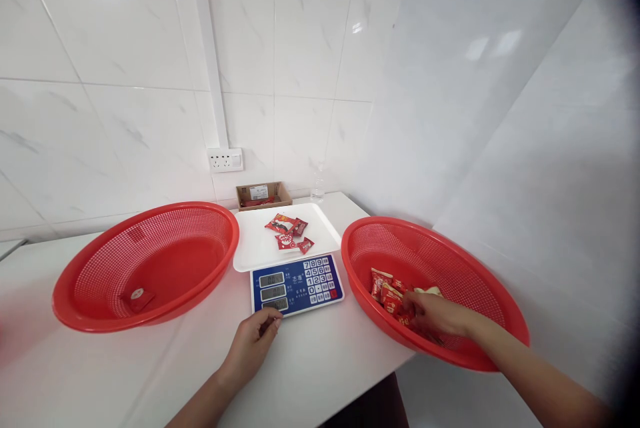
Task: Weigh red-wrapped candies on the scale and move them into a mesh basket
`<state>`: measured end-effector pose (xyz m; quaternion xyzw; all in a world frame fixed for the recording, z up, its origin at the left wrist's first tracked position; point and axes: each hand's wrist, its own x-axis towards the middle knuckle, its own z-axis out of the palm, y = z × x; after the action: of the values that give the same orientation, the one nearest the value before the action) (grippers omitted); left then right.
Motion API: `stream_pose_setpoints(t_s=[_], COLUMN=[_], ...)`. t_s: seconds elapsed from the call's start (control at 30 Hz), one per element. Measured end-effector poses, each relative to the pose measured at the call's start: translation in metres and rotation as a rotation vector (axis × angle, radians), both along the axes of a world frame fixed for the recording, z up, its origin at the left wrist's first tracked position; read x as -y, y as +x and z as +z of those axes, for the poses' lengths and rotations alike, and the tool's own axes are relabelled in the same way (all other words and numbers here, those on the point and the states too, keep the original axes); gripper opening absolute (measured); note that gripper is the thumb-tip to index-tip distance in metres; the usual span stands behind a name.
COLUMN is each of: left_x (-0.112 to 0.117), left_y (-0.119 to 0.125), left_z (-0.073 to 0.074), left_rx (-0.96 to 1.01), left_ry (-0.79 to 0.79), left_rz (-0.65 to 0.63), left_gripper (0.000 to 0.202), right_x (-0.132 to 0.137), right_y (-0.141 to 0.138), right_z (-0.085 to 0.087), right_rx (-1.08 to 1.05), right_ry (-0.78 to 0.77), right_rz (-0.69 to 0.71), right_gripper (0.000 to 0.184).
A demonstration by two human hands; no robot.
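My right hand (435, 313) reaches into the right red basket (480, 275), its fingers closed on a small red snack packet (393, 301). Other red and gold packets lie around the fingertips, and the hand covers part of the pile. Beside the lower left corner of the blue-faced digital scale (297, 285) rests my left hand (253, 343), loosely curled with nothing visible in it. On the scale's white tray (255, 241) lie several red snack packets (286, 240) of differing sizes.
On the left stands another red basket (145, 215) with a red packet (140, 298) inside. Behind the tray are a cardboard box (264, 195) holding red packets and a clear plastic bottle (318, 181). A socket (225, 159) is on the tiled wall; a pale panel (500, 115) borders the right.
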<state>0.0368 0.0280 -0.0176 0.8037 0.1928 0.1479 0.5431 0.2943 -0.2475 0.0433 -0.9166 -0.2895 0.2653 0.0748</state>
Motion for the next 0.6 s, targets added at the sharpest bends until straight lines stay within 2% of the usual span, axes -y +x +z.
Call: stream_pose_setpoints(t_s=[0.4, 0.6], left_x=[0.0002, 0.0006], left_y=[-0.0001, -0.0007], left_z=[0.0009, 0.0005], left_rx=[-0.016, -0.025], left_ry=[-0.007, 0.001], left_rz=[-0.003, -0.006], left_gripper=[0.032, 0.034], right_x=[0.0033, 0.0024], right_y=[0.0045, -0.0001], right_z=[-0.0099, -0.0030], right_rx=[-0.049, -0.034], right_ry=[-0.076, -0.070], right_rz=[0.011, 0.023], right_gripper=[0.006, 0.006])
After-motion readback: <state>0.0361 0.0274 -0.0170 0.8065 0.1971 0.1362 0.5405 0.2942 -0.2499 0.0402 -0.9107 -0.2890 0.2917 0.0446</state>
